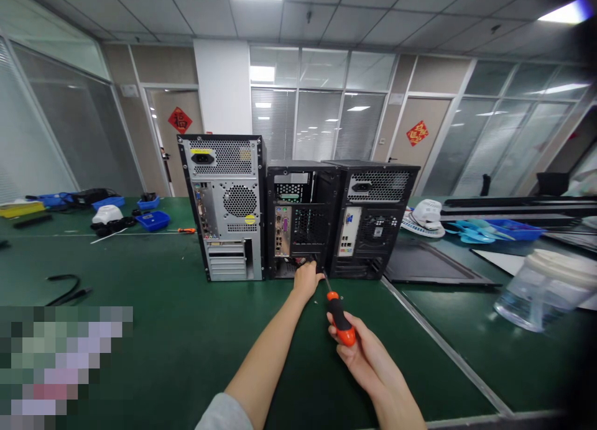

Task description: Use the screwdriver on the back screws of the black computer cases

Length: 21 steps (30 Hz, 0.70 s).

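Three computer cases stand in a row with their rear panels facing me. My left hand (306, 281) is at the bottom opening of the middle black computer case (298, 203). Its fingers are curled into the lower slot area, partly hidden, and what they grip cannot be made out. My right hand (366, 355) is closed around the orange and black handle of a screwdriver (341, 315). The screwdriver's shaft points up and away to the case's lower right corner, close to my left thumb. Whether the tip touches a screw is too small to tell.
A taller silver-backed case (228, 231) stands left, another black case (373, 219) right. Further right are a dark side panel (433, 265), a clear lidded jar (536, 293) and a blue tray (517, 230). At left lie a blue tray (153, 220) and a black cable (69, 290).
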Tool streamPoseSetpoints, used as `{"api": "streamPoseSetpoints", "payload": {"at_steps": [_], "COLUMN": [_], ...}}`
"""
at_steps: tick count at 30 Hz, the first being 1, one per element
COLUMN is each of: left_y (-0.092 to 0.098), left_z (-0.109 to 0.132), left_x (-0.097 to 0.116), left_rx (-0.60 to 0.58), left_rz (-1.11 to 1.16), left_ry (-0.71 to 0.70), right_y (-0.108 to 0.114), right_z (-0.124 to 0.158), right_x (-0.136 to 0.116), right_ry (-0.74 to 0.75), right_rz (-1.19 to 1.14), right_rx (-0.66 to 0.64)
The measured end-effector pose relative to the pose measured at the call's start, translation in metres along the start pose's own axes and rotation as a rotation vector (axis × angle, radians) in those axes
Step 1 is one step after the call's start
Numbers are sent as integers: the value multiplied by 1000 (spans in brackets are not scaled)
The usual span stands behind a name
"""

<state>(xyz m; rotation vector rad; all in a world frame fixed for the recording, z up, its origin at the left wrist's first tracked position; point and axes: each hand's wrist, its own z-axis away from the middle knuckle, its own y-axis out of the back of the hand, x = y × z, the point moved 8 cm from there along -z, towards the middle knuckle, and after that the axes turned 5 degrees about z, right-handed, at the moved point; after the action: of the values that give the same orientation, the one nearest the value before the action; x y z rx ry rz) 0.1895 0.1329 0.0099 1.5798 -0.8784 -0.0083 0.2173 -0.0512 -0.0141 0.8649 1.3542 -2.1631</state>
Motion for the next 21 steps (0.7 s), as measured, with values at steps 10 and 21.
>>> {"api": "streamPoseSetpoints", "payload": {"at_steps": [10, 21], "left_y": [1, -1], "left_z": [0, -1], "left_x": [1, 0], "left_rx": [8, 7], "left_rz": [2, 4], "left_ry": [3, -6], "right_y": [-4, -7], "right_z": [5, 3], "right_x": [2, 6], "right_ry": [-102, -190], "right_rz": [-67, -138], "right_rx": [7, -38]}}
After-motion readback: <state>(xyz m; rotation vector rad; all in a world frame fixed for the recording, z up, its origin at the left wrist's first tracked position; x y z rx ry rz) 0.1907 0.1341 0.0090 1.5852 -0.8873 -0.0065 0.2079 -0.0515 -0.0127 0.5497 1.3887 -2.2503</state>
